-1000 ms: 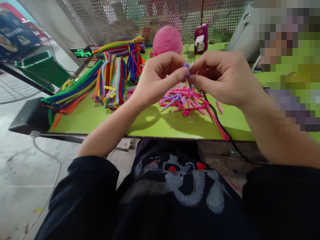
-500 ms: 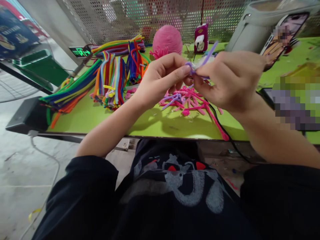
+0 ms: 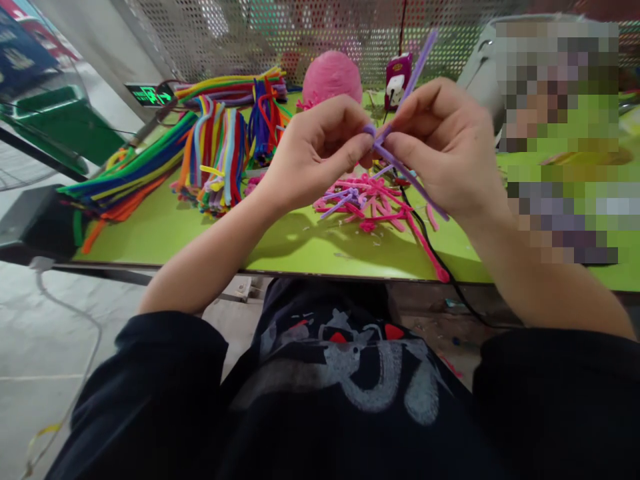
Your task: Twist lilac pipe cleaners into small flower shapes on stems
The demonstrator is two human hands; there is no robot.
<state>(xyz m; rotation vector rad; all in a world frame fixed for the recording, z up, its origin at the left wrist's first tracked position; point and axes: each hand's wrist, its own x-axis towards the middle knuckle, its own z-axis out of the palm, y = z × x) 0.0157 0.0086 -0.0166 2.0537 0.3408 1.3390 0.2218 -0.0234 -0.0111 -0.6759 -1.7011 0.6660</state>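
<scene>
While the left hand (image 3: 320,150) and right hand (image 3: 445,143) pinch a purple fuzzy stem (image 3: 421,60) between them above the bench (image 3: 295,247), a pink tangle (image 3: 385,200) lies below, beside a black cable (image 3: 431,245). Multicoloured bundles (image 3: 213,157) and a pink ball (image 3: 333,78) stand beyond. Fingertips partly hide the stem's crossing; pixelation masks things at right.
</scene>
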